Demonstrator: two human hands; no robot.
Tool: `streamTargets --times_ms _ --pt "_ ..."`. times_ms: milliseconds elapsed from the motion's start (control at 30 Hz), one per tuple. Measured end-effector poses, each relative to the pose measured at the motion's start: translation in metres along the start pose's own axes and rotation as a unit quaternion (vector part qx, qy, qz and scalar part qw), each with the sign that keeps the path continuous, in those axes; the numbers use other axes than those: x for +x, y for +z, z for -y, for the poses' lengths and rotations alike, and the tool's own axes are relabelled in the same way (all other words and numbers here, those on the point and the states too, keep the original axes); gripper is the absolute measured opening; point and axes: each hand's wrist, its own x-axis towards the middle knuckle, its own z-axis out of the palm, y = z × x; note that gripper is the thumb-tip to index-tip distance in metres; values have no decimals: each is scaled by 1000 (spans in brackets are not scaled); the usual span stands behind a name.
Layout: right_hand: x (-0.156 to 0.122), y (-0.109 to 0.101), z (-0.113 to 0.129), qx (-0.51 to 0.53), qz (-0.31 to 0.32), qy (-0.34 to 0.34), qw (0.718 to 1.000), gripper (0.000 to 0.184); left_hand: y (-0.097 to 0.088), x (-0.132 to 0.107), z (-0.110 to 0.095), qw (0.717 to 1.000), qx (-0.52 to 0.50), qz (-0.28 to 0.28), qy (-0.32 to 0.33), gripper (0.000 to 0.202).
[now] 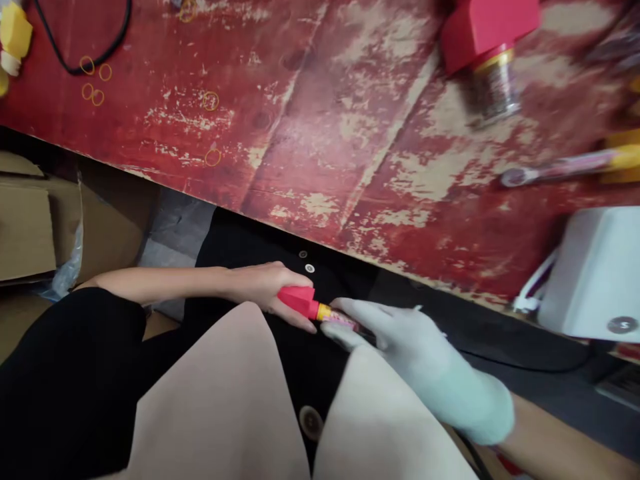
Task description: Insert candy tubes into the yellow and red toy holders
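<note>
Down in my lap, below the table edge, my bare left hand (pixel 265 285) is closed round the red cap (pixel 299 300) of a slim tube with a yellow collar (pixel 324 311) and a pink patterned body (pixel 343 323). My right hand (pixel 395 330), in a pale grey-white glove, grips the tube's body from the other side. The two hands meet over my black skirt, between my knees.
A worn red wooden table (pixel 320 133) fills the upper view. On it lie a similar red-capped tube (pixel 487 47), another tube on its side (pixel 560 168), several rubber bands (pixel 95 80), a black cable (pixel 85 47) and a yellow object (pixel 15 33). A white box (pixel 595 273) stands right; cardboard boxes (pixel 30 227) lie left.
</note>
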Motion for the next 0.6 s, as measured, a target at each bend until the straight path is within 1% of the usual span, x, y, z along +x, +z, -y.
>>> streamTargets --times_ms 33,67,100,133,167,200,267,300,333,367,433,467,500,533,600 --pt "2 3 0 59 17 66 996 46 0 0 0 999 46 -27 7 47" --pt "5 5 0 113 36 117 986 51 0 -1 1 995 88 -54 7 47" --pt "8 7 -2 152 54 150 976 56 -2 -1 1 989 121 -81 3 47" --pt "10 8 -4 169 64 160 970 58 -4 -2 0 985 142 -103 -2 47" --pt "12 8 -6 162 58 149 974 58 -7 -2 -1 982 148 -115 -5 47" --pt "13 7 -8 133 37 125 982 56 -10 -3 -1 983 145 -113 -8 47" --pt "13 4 -9 54 -15 72 996 50 -13 -4 -3 988 127 -84 -9 47" --pt "12 3 -9 34 -25 61 997 48 -14 -4 -4 990 123 -68 -5 47" --pt "12 2 -8 40 -15 67 997 48 -14 -3 -4 990 127 -61 1 47" --pt "12 1 -8 70 14 90 993 50 -13 -2 -3 988 138 -67 8 46" --pt "15 1 -6 150 78 151 974 57 -13 1 0 980 167 -107 18 44" --pt "17 1 -6 172 85 164 968 59 -13 2 1 975 182 -125 16 42" --pt "19 2 -6 171 71 159 970 59 -15 2 3 973 192 -130 11 41" --pt "22 2 -6 148 41 138 978 57 -17 2 3 972 199 -122 6 41" --pt "26 2 -6 79 -28 83 993 52 -21 0 2 972 217 -92 6 43"
